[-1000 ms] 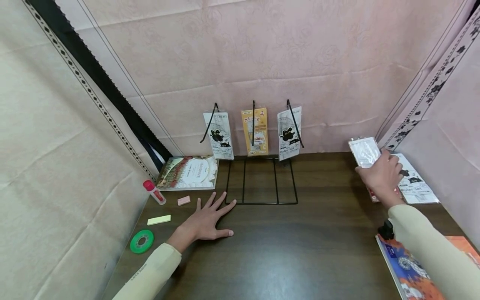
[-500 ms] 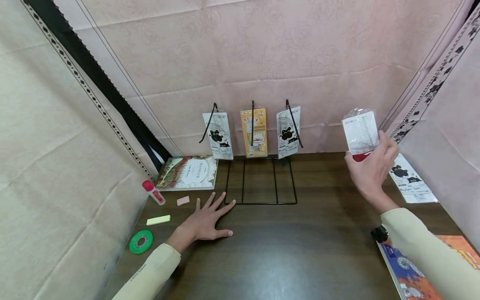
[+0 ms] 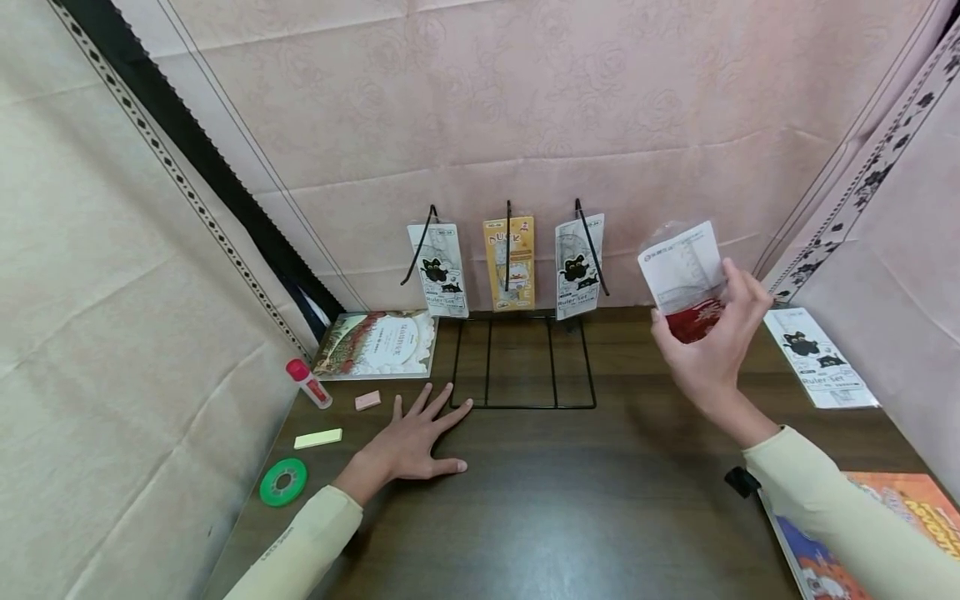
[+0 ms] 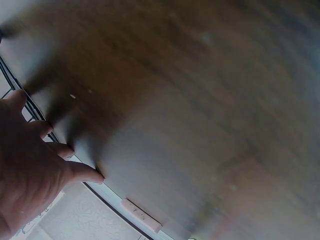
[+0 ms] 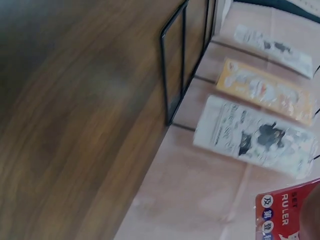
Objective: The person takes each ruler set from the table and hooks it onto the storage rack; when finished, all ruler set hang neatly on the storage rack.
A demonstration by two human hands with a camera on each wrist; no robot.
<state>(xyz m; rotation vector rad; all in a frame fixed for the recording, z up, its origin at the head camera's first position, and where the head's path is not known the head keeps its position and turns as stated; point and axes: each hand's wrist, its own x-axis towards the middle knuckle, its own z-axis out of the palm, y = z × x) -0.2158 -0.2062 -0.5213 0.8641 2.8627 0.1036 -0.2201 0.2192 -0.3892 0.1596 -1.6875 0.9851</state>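
Note:
My right hand holds up a clear ruler set packet, white above and red below, between thumb and fingers over the back right of the table. In the right wrist view its red part, printed RULER, shows at the lower right edge. My left hand rests palm down with spread fingers, fingertips right at the black wire rack's base. From the rack's prongs hang a white ruler set, a yellow packet and another white ruler set.
Another ruler set lies at the right. Colourful books lie at front right under my right sleeve. On the left are a picture-covered notebook, a glue stick, a pink eraser, a pale yellow stick and a green tape roll.
My right hand has lifted the red and white ruler set packet off the table and carried it left, tilting it. My left hand has stayed in place.

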